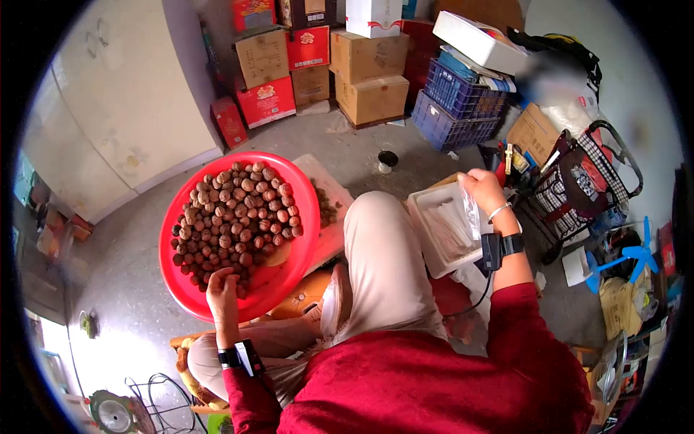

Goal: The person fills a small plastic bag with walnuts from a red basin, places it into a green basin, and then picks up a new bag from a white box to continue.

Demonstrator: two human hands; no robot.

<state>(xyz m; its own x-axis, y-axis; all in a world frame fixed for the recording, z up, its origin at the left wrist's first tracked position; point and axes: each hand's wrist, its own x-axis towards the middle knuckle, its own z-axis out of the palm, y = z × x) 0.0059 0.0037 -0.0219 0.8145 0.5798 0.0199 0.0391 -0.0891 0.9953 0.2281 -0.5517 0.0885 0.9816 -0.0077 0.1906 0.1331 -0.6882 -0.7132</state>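
Note:
A large red basin (pixel 312 239) holds a heap of brown walnuts (pixel 238 210). My left hand (pixel 223 293) is at the basin's near edge, its fingers bent against the nearest walnuts; whether it grips one is hidden. On the right, my right hand (pixel 483 189) is closed in a pinch on the top of a clear plastic bag (pixel 470 217), which hangs over the white foam box (pixel 434 269). Inside that box lie more clear bags.
Behind the basin is a pale board (pixel 340 189) with small bits on it. Cardboard boxes (pixel 372 98) and blue crates (pixel 455 108) stand at the back. A checked cart (pixel 578 181) is at the right, and a small black bowl (pixel 388 158) sits on the floor.

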